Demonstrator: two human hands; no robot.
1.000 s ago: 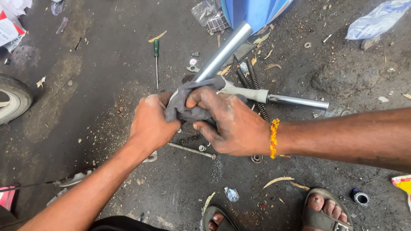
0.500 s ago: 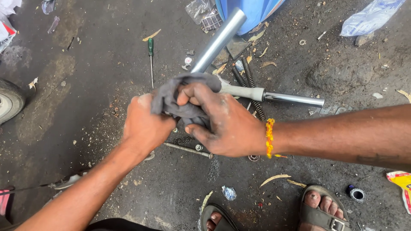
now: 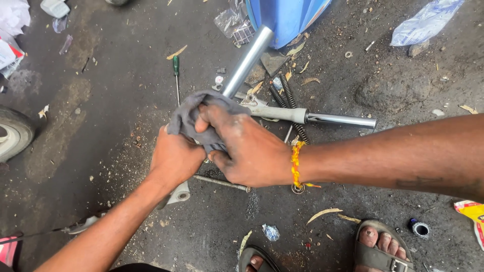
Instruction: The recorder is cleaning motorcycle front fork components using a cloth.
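My left hand (image 3: 174, 158) grips the lower end of a long metal fork tube (image 3: 250, 58) that slants up toward a blue body panel (image 3: 287, 17). My right hand (image 3: 247, 148), greasy and with an orange thread at the wrist, is closed over a grey rag (image 3: 189, 113) wrapped around the tube just above my left hand. The part of the tube under both hands is hidden. A pale bracket end (image 3: 179, 194) sticks out below my left hand.
On the oily ground lie a second fork leg (image 3: 312, 117), black springs (image 3: 287, 93), a green-handled screwdriver (image 3: 176, 75), a thin rod (image 3: 222, 183) and small washers. A tyre (image 3: 15, 133) sits at the left, plastic bags at the top corners, my sandalled feet (image 3: 378, 247) below.
Both hands and the rag have stayed on the tube; the rag has shifted slightly along it while the view drifted a little.
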